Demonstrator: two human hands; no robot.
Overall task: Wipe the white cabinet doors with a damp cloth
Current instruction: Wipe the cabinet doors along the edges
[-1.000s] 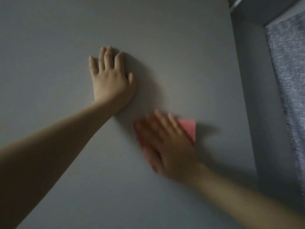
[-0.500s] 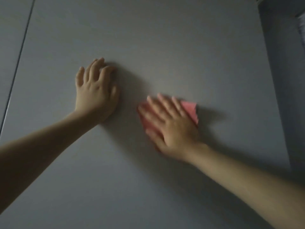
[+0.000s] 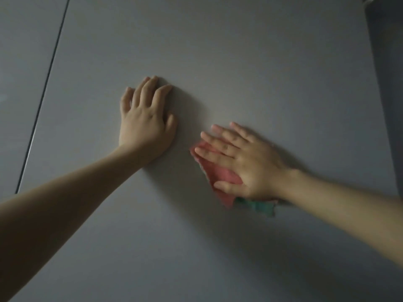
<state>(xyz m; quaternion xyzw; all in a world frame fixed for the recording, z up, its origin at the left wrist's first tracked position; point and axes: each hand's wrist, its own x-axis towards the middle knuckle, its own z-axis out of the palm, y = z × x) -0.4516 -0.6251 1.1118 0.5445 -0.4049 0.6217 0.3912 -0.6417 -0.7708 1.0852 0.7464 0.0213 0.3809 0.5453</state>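
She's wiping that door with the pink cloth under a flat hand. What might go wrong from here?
The right hand presses the cloth with straight fingers and no grip, so it could slip out; a green corner already trails below the palm. The left hand leans on the cabinet door and may leave prints. The dim light could hide missed patches.

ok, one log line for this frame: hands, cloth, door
left hand flat on cabinet door | right hand presses pink cloth on door | phase: wiping

Cloth [image 3: 220, 175]: mostly hidden beneath the right hand [image 3: 244, 164].
Right fingers [image 3: 218, 138]: motion-blurred.
Forearms: cut by lower frame edges.
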